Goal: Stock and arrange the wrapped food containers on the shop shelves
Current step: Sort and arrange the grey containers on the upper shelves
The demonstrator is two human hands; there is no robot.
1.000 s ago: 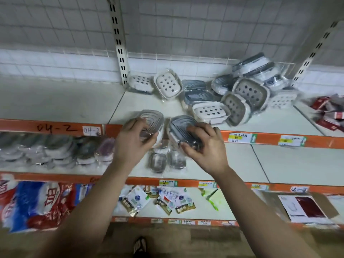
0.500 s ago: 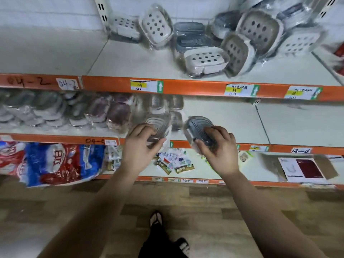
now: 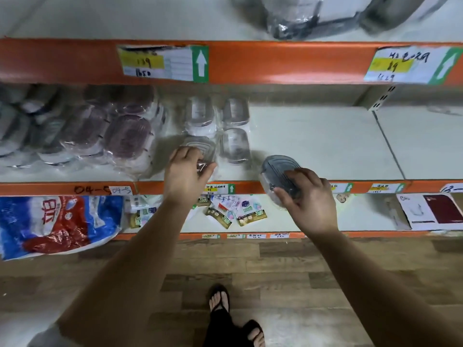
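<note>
The left hand grips a pale ribbed-lid oval container in clear film. It sits on the white middle shelf board at frame centre, just beside the wrapped container row. The right hand holds a dark grey ribbed-lid oval container in clear film, fingers curled over its near end. It is tilted above the orange front rail, centre right.

Hazards: released here, the grey container would probably tip off the rail to the wooden floor. The slick film may slip. A firm left-hand push could skew the row.

Obscured: stock at left is blurred. Upper-shelf items are cut off at the top edge. Price labels are largely illegible.
</note>
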